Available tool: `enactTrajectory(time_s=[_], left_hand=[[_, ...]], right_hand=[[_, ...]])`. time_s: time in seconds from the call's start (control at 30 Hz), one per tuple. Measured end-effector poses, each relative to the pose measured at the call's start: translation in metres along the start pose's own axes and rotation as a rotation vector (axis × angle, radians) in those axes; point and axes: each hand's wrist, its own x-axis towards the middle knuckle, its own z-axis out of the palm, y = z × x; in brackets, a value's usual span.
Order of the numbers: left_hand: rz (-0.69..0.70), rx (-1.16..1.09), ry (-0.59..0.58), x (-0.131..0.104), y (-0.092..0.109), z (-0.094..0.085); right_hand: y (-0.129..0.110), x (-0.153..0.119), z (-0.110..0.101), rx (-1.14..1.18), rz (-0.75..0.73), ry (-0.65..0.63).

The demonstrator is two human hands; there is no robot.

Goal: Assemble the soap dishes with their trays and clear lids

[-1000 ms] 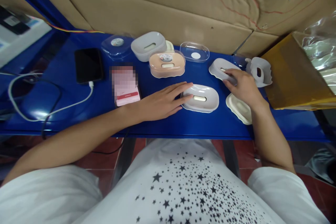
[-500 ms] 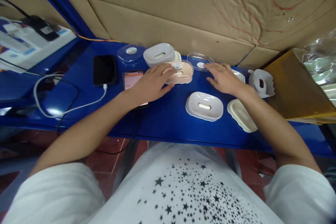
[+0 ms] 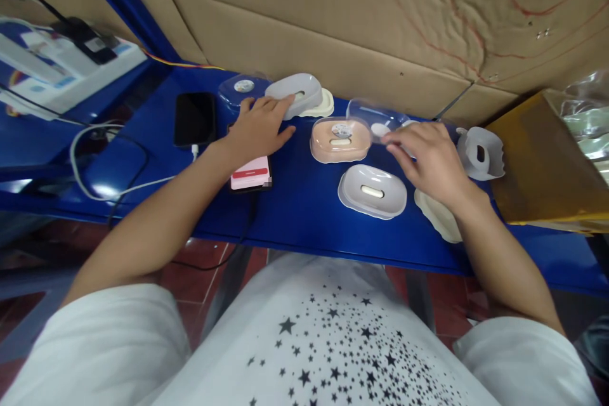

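My right hand (image 3: 425, 155) pinches the near edge of a clear plastic lid (image 3: 364, 113) with a white round sticker, tilting it above the table. My left hand (image 3: 262, 125) has its fingers stretched out against the left front side of a light grey soap dish (image 3: 307, 84), by another clear lid (image 3: 228, 90) with a sticker. Between my hands sits a peach soap dish (image 3: 321, 149) with a clear lid on it. Nearer me lies a shallow grey soap dish (image 3: 352, 196) with a cream oblong piece in its slot.
A phone (image 3: 252, 172) lies under my left forearm; a black device (image 3: 194, 119) on a white cable is left of it. Cream trays (image 3: 435, 216) (image 3: 326, 103), a scalloped grey holder (image 3: 492, 155) and a cardboard box (image 3: 542, 165) stand about. Cardboard (image 3: 304, 19) lines the back.
My left hand has moved left from the peach soap dish to the grey one. My right hand has lifted and tilted the clear lid, which lay flat before.
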Motion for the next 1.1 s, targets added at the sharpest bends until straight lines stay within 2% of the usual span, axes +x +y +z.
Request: enactTrajectory(time_s=[0.1, 0.23, 0.37, 0.47, 0.57, 0.67, 0.77, 0.9, 1.1], left_hand=[[-0.041, 0.07, -0.055, -0.002, 0.007, -0.004], [-0.027, 0.105, -0.113, -0.005, 0.018, -0.014], [-0.014, 0.068, -0.078, -0.004, 0.018, -0.012], [-0.002, 0.002, -0.012, -0.001, 0.016, -0.008], [0.026, -0.083, 0.053, 0.0, 0.017, -0.009], [0.055, -0.131, 0.106, -0.001, 0.017, -0.012], [0.097, -0.149, 0.138, 0.004, 0.013, -0.01], [0.139, -0.174, 0.076, 0.02, 0.001, -0.001], [0.162, -0.158, 0.014, 0.034, -0.005, 0.015]], right_hand=[[-0.01, -0.028, -0.007, -0.04, -0.02, -0.019], [0.007, -0.039, -0.002, -0.036, 0.033, -0.019], [0.031, -0.04, 0.005, -0.097, 0.107, -0.036], [0.036, -0.041, 0.011, -0.137, 0.105, -0.079], [0.03, -0.04, 0.016, -0.122, 0.096, -0.086], [0.016, -0.039, 0.015, -0.043, 0.069, -0.036], [-0.003, -0.04, 0.013, 0.075, -0.075, -0.046], [-0.021, -0.043, 0.019, 0.175, -0.242, -0.113], [-0.022, -0.043, 0.03, 0.166, -0.245, -0.14]])
